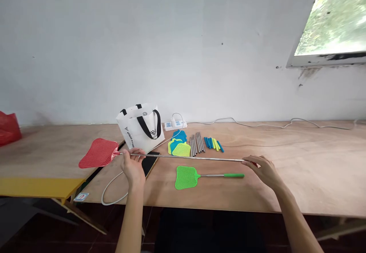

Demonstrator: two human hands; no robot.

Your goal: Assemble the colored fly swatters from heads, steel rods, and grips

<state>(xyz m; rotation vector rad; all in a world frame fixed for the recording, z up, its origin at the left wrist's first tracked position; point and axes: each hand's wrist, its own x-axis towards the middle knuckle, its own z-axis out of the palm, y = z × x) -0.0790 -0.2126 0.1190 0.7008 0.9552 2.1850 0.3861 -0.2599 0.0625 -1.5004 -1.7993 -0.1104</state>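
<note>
My left hand (134, 167): thumb and fingers drawn in with barely a gap, pinching the red swatter (100, 153) by its thin rod just beside the head; placed beyond the green swatter (186, 177) and to its left. My right hand (263, 169): fingers bent over the rod's other end, thumb underneath, a bit of red showing below them; how much of the grip they cover I cannot tell; placed right of the green swatter. Red swatter: one, held lengthwise, its rod crossing beyond the green swatter, its head well to the left of it. Step in hand, by my judgement: handling the long rod at both ends. Next move, as I judge it, calls for a level pull or push along the rod, no sideways force, lest it bend. Green swatter: one, lying flat, short rod. Beyond it: flat heads (183, 150), blue and yellow, overlapping; metal tubes (197, 144), in a row; loose grips (214, 143), blue and yellow; farther off, a power strip (175, 124). Beyond it and left: a white bag (137, 127), black handles; a dark pad (148, 164), nearer.
</note>
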